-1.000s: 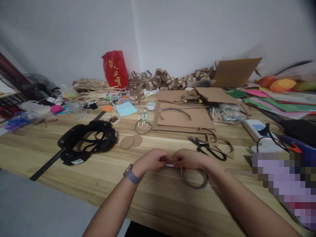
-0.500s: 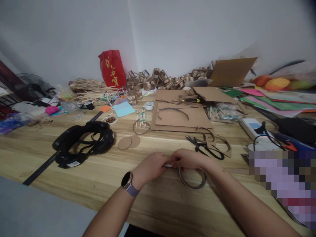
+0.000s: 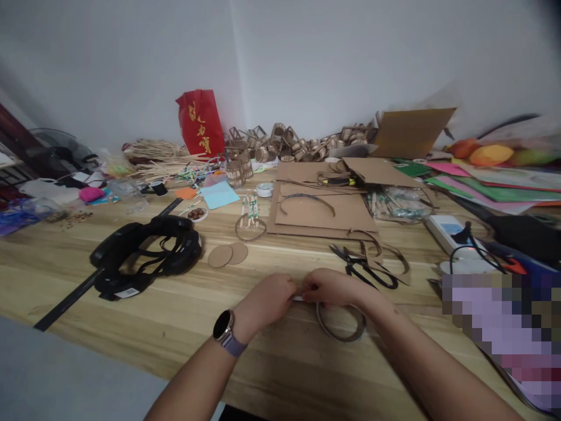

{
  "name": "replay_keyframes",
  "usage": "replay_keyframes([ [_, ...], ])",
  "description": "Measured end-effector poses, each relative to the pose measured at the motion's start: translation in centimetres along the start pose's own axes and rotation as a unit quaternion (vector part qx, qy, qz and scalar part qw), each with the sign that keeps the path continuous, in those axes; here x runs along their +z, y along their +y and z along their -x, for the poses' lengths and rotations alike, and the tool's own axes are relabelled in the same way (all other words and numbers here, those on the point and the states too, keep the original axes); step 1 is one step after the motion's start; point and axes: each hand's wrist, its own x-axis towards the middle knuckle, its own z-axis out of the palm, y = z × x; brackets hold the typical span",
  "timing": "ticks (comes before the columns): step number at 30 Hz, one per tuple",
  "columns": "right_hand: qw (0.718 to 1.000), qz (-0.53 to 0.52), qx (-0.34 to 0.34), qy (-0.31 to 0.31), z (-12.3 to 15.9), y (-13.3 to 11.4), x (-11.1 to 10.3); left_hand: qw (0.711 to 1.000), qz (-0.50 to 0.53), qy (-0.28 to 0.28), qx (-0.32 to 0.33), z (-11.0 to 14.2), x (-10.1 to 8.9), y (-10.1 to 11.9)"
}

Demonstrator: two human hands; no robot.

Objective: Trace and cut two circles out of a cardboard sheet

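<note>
Close together above the table's front half, both my hands are closed on a thin strip (image 3: pixel 298 298), whose whitish stretch shows between them. My left hand (image 3: pixel 272 297), with a watch above the wrist, pinches the strip's left part. My right hand (image 3: pixel 326 286) grips it just to the right. Below the right hand hangs or rests a grey-brown coil (image 3: pixel 340 338), which looks like part of the same strip; my fingers hide where they join. Black-handled scissors (image 3: pixel 363 272) lie beyond my right hand. Two round cardboard discs (image 3: pixel 220 256) overlap beyond my left hand.
Cardboard sheets (image 3: pixel 322 225) bear a curved strip. Left lies a black strapped headset (image 3: pixel 146 251). Small woven baskets (image 3: pixel 263 153) pile up against the wall beside a red bag (image 3: pixel 200 123). At right stand a white box (image 3: pixel 442 231) and coloured sheets (image 3: pixel 504 190).
My hands stay closed on the strip, nearly in place, with the coil still under the right hand. The whole view has shifted very slightly.
</note>
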Motion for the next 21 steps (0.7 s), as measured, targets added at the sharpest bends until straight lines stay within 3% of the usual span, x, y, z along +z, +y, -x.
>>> replay_keyframes([
  [21, 1.0, 0.016, 0.003, 0.013, 0.11, -0.08, 0.05, 0.998, 0.063, 0.032, 0.005, 0.27, -0.03, -0.07],
])
